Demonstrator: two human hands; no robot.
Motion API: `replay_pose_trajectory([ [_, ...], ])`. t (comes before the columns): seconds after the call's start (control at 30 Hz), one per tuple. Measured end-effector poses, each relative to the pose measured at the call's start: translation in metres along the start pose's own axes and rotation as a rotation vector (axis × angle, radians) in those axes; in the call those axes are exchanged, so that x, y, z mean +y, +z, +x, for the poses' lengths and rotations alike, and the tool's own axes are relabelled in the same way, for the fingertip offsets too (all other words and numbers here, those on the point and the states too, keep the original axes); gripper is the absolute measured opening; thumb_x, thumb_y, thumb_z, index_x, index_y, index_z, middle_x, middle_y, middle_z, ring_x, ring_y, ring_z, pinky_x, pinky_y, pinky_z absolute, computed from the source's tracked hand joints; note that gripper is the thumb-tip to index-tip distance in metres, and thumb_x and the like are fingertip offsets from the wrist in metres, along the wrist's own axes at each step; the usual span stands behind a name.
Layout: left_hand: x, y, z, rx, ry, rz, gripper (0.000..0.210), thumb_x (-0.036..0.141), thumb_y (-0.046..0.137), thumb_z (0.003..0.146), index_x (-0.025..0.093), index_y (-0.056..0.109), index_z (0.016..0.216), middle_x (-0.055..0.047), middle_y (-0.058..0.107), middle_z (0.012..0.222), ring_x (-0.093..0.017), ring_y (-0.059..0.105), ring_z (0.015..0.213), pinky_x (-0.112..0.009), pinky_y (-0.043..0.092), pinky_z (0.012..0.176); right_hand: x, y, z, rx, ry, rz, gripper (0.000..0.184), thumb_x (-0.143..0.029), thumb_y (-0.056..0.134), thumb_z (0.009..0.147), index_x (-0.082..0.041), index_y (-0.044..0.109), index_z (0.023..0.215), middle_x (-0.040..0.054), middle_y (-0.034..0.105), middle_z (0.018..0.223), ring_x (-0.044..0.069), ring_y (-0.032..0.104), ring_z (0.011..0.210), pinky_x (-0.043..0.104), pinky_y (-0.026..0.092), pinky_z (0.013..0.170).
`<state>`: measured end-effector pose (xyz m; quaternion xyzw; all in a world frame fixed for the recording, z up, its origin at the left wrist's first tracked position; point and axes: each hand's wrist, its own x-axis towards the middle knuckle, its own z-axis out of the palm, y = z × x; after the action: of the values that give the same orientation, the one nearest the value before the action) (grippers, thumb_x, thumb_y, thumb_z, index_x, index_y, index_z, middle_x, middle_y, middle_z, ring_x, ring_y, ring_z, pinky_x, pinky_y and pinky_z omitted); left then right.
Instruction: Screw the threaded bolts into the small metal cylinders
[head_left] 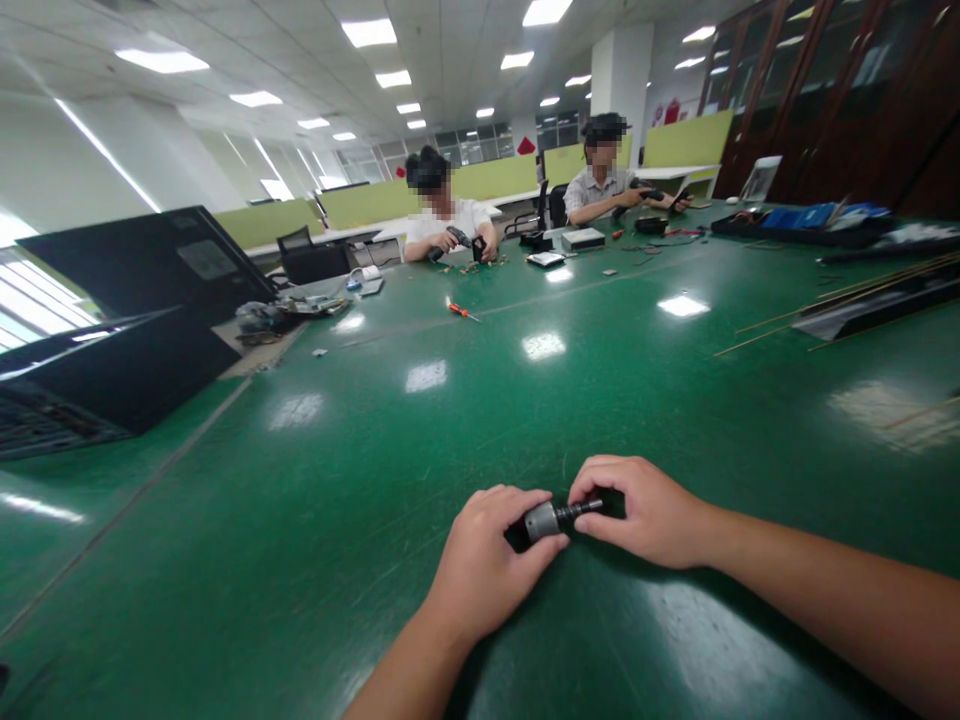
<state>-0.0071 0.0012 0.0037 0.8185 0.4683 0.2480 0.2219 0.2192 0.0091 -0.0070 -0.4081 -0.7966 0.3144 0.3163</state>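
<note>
By the left edge of the table point(360, 420), a dark panel point(142, 262) stands tilted, flat and smooth. Toward the far edge lies an orange screwdriver point(459, 311) w/ thin shank. Well apart from it, on the near side, the L hand point(487, 555) grasps a metal part point(541, 521) by its thick end, betw. thumb and fingers. This part is a gray cylinder w/ a thin, dark, ringed shaft pointing right. The R hand point(649, 512) curls round this shaft; whether it grips, I can't tell. Step in hand, I judge: two-handed handling of the part; next move prob. needs steady L hold and fine R fingertip work. Nr the right edge lie thin brown sticks point(877, 285). Table is green, glossy, lightly scratched.
</note>
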Motion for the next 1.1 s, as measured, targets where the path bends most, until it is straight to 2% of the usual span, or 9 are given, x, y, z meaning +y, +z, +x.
replay_pose_trajectory([
  [0.4, -0.0012, 0.0015, 0.0007, -0.009, -0.007, 0.004, 0.031, 0.031, 0.08, 0.076, 0.026, 0.071, 0.106, -0.001, 0.072, 0.093, -0.022, 0.064, 0.087, -0.038, 0.046, 0.081, -0.0016, -0.001, -0.0008, -0.003, 0.0, 0.003, 0.006, -0.019, 0.07, 0.082, -0.019, 0.069, 0.087, 0.0004, 0.067, 0.084, 0.016, 0.061, 0.08, 0.028, 0.044, 0.074],
  [1.1, 0.001, 0.0002, 0.0029, -0.048, 0.014, -0.009, 0.032, 0.02, 0.079, 0.073, 0.027, 0.07, 0.103, 0.0, 0.072, 0.095, -0.022, 0.064, 0.09, -0.037, 0.045, 0.084, 0.0, -0.0004, -0.0011, -0.028, -0.027, -0.01, 0.005, -0.016, 0.069, 0.082, -0.02, 0.069, 0.086, 0.0013, 0.068, 0.084, 0.017, 0.061, 0.083, 0.03, 0.045, 0.077],
])
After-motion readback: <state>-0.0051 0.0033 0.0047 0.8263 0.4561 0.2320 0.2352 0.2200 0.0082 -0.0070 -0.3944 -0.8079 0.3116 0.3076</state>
